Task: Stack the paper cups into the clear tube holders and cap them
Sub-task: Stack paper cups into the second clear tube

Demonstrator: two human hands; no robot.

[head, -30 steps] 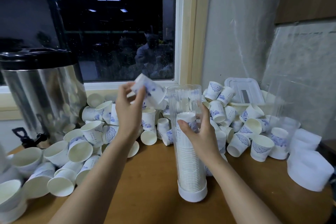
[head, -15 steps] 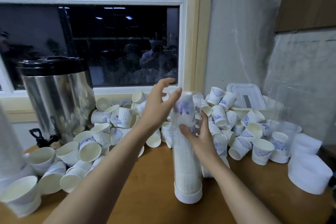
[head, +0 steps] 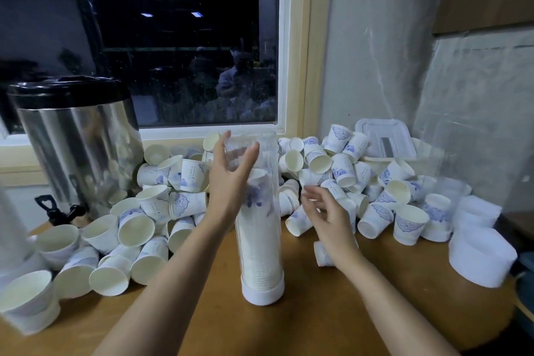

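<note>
A clear tube holder (head: 264, 246) stands upright on the wooden table on its white base cap (head: 262, 293). It holds a tall stack of white paper cups; the top cup (head: 257, 191) has a blue print. My left hand (head: 231, 182) rests against the tube's upper left side with fingers spread and holds nothing. To the right of the tube hovers my right hand (head: 326, 217), fingers loosely spread, clear of the tube and empty. Loose paper cups (head: 179, 205) lie heaped behind and to both sides.
A steel urn with a black lid (head: 78, 141) stands at the left by the window. White caps (head: 481, 260) sit at the right table edge, and a clear lidded box (head: 384, 139) stands behind the cup pile. Bare wooden table (head: 289, 329) lies in front.
The cup my left hand held has dropped into the tube onto the stack. My right hand has let go of the tube and moved right. The left hand stays at the tube's top.
</note>
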